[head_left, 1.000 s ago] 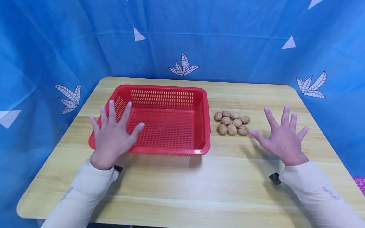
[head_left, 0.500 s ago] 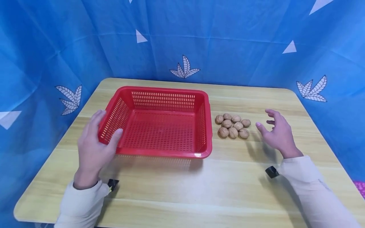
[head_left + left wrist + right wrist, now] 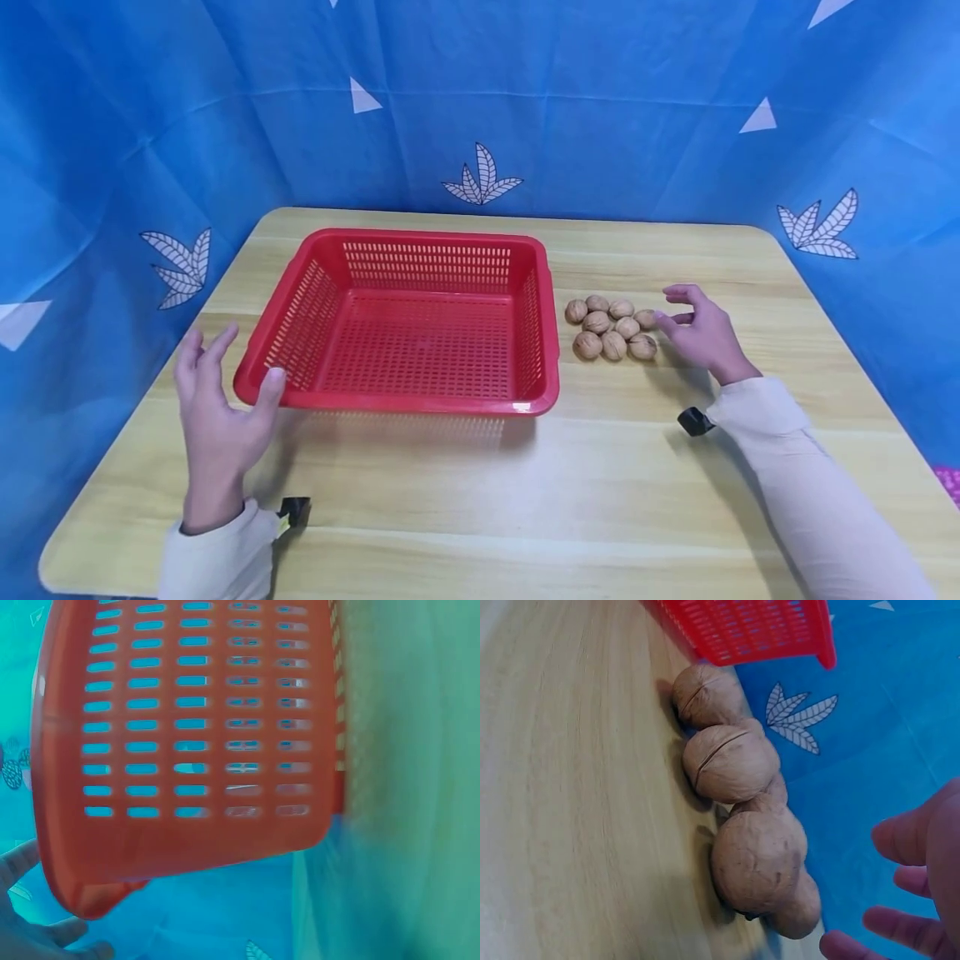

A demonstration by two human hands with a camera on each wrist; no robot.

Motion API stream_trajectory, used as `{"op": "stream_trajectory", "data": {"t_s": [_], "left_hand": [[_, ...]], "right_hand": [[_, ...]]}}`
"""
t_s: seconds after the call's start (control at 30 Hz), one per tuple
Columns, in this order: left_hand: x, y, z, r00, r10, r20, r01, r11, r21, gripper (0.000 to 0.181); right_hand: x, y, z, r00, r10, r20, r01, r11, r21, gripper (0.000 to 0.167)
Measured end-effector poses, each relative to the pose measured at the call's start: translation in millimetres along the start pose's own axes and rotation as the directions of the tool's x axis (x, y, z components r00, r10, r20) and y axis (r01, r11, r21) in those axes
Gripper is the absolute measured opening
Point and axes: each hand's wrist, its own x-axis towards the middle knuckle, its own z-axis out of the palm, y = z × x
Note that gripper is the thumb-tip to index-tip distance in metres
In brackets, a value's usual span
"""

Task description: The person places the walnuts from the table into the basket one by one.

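Note:
Several walnuts (image 3: 614,327) lie in a close cluster on the wooden table, right of a red plastic basket (image 3: 546,398) with slotted sides. My right hand (image 3: 705,333) hovers at the cluster's right side, thumb and fingers apart, holding nothing. In the right wrist view, walnuts (image 3: 755,859) fill the middle, and the hand's loosely bent fingers (image 3: 907,930) stay apart from them. My left hand (image 3: 221,425) is raised by the basket's front left corner, fingers spread and holding nothing. The left wrist view has the basket's slotted wall (image 3: 195,847) up close, with fingertips at lower left.
A pale wooden table (image 3: 480,508) with rounded corners bears the basket and walnuts. Behind and beside it hangs a blue curtain (image 3: 600,125) with white leaf and triangle prints. No walnuts are visible inside the basket.
My left hand has drawn back from over the basket toward the left front. My right hand has moved left to the walnuts, its widely spread fingers now bent. Basket and walnuts stayed put.

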Motion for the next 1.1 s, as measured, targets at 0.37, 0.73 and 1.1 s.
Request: {"op": "stream_trajectory", "data": {"t_s": [0.37,0.73,1.1], "left_hand": [[-0.9,3.3,14.2,0.976,-0.179,0.126,0.182,0.983,-0.015,0.086],[-4.1,4.9,13.4,0.978,-0.153,0.144,0.15,0.988,0.03,0.083],[-4.6,3.6,14.0,0.971,-0.176,0.159,0.167,0.984,0.068,0.085]], "right_hand": [[12.5,8.4,4.3,0.997,0.032,0.067,-0.027,0.997,-0.078,0.052],[19.2,13.6,12.4,0.995,0.001,0.096,0.012,0.99,-0.141,0.044],[22.8,17.3,15.4,0.997,-0.036,0.064,0.046,0.985,-0.163,0.037]]}}
